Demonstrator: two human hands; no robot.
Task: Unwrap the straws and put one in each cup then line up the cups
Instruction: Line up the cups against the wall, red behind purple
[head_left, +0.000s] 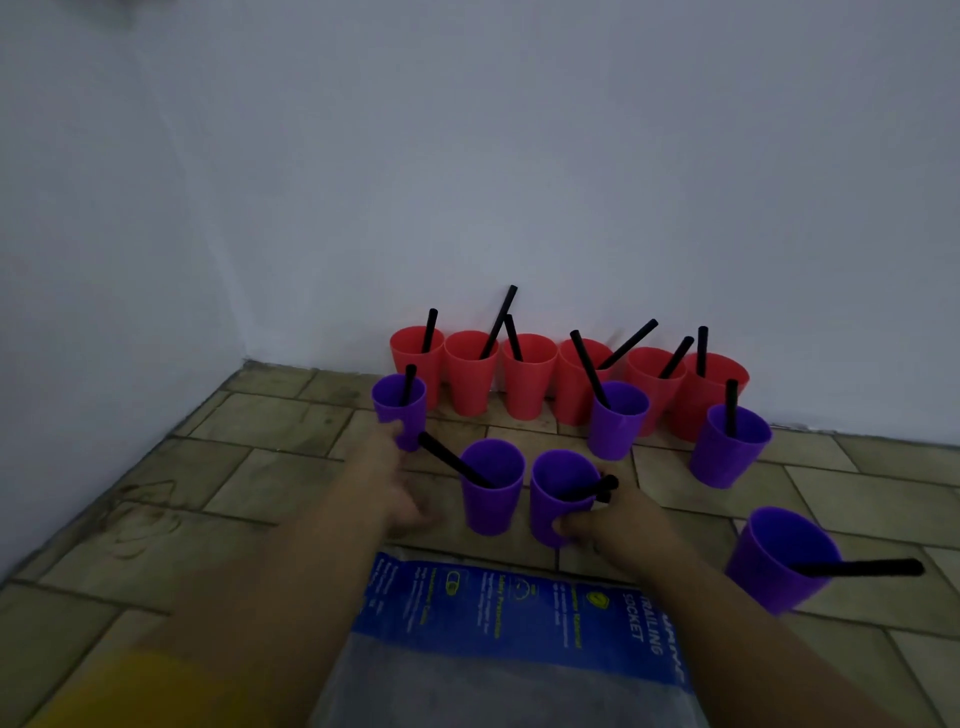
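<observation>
Now, on a tiled floor (260, 467), six red cups (524, 387) line the wall (571, 182), nine to three o'clock. Right hand (610, 522) curls round a centre purple cup (556, 499); its neighbour cup (491, 504) stands just at nine o'clock. Left hand (395, 486), fingers spread, touches the far-left purple cup (397, 413)

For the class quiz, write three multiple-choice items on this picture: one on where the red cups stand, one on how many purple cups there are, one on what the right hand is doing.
1. Where do the red plastic cups stand?
A) in a row along the white wall
B) scattered far apart
C) stacked in one pile

2. How many purple plastic cups are there?
A) four
B) six
C) eight

3. What is the right hand doing?
A) resting open and empty
B) clenched in an empty fist
C) gripping a purple cup

Answers: 1 A, they stand side by side at the wall's foot; 2 B, six can be counted; 3 C, its fingers curl round the cup.
</observation>
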